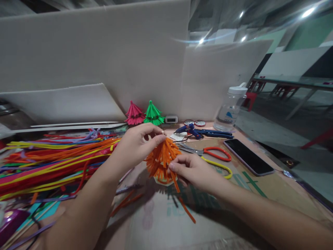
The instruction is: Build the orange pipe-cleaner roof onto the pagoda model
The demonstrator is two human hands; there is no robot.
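An orange pipe-cleaner tree [164,154] hangs above the tabletop in the middle of the head view, its tiers of short strands flaring downward. My left hand [142,142] pinches it at the top. Lower on its right side, my right hand [188,168] is closed, thumb against fingers, on one orange strand [177,184] of the tree. A pale base edge [166,182] shows under the lowest tier. Loose orange pipe-cleaner pieces [186,209] lie below it on the cardboard.
Many coloured pipe cleaners [57,166] spread across the left. Behind stand a pink tree [134,114] and a green tree [154,114]. To the right are scissors [217,153], a blue glue gun [191,131], pliers [214,133], a phone [248,157] and a water bottle [229,111].
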